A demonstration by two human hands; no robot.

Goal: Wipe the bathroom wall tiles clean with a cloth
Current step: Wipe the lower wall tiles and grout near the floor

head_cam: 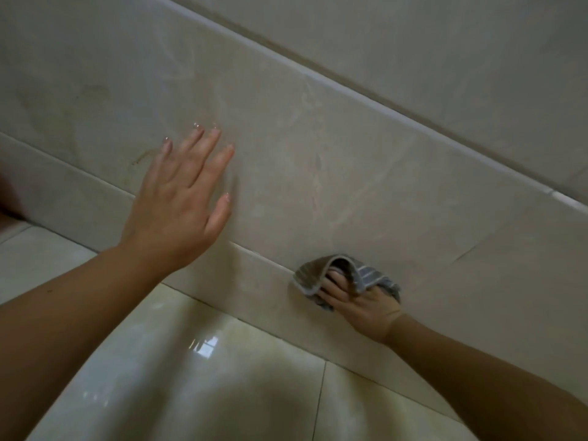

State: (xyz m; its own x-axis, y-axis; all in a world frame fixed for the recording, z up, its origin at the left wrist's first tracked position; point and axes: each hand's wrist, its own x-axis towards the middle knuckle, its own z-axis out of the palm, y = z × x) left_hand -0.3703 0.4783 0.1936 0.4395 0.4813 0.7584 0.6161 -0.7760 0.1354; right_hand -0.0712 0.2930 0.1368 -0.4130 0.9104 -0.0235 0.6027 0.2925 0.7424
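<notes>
Beige marbled wall tiles (pixel 318 160) fill the upper part of the head view, tilted so the grout lines run diagonally. My right hand (pixel 359 303) presses a grey striped cloth (pixel 346 275) against the wall low down, at the joint above the skirting tile. The cloth is bunched over my fingers and hides their tips. My left hand (pixel 181 198) rests flat on the wall tile further left, fingers spread and holding nothing. Faint yellowish stains (pixel 95 100) mark the tile to the left of that hand.
A narrow skirting tile (pixel 254 288) runs along the base of the wall. Below it lies a glossy cream floor (pixel 203 370) with a bright reflection. A dark object (pixel 6 198) shows at the far left edge.
</notes>
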